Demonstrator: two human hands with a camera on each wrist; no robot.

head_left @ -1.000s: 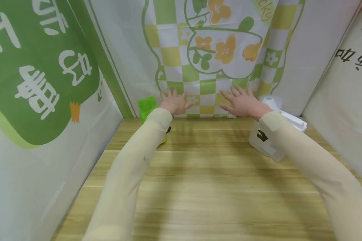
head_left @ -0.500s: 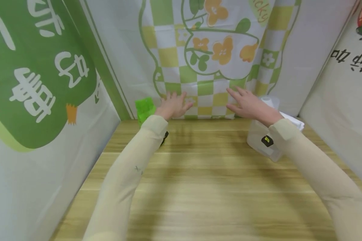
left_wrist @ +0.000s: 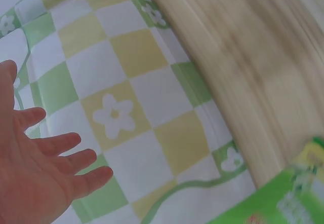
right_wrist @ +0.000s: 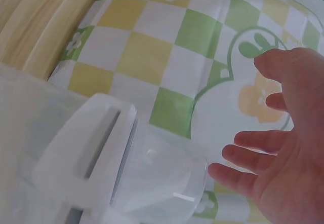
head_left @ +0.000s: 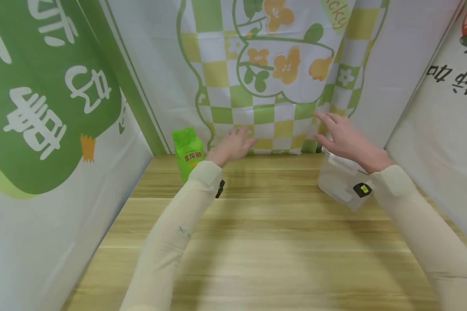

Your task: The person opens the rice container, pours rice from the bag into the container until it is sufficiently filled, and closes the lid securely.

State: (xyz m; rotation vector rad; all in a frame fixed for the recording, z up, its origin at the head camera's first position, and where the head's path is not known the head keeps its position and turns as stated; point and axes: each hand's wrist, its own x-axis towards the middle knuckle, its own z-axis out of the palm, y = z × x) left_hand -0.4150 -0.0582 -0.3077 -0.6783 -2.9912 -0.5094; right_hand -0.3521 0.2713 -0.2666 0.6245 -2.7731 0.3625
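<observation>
Neither hand grips anything: the left hand (head_left: 233, 146) and the right hand (head_left: 344, 136) are both held out with fingers loosely extended, well apart from each other.

Nearest are the two pale sleeves (head_left: 182, 229), reaching from the near edge over the wood-grain tabletop (head_left: 256, 250). Farther on, at the right, a clear container (head_left: 336, 179) sits on the table, partly hidden behind the right hand and wrist. The right wrist view shows its white slotted part (right_wrist: 96, 148) and a clear rounded end just beside the little finger; whether they touch cannot be told. Its walls look stiff, smooth and probably light, so a dry palm could slide on them. The white part, or opposite side walls, would seem the surest hold.

At the far left stands a green packet (head_left: 188, 149), just left of the left hand and apart from its fingers. Its wrapper looks soft and somewhat slick; the weight cannot be judged. Grasping it round the middle should be steadier than pinching the flat top, which might crumple.

Farthest back hangs a checked cloth (head_left: 264, 114) with flower prints, beyond both hands.
</observation>
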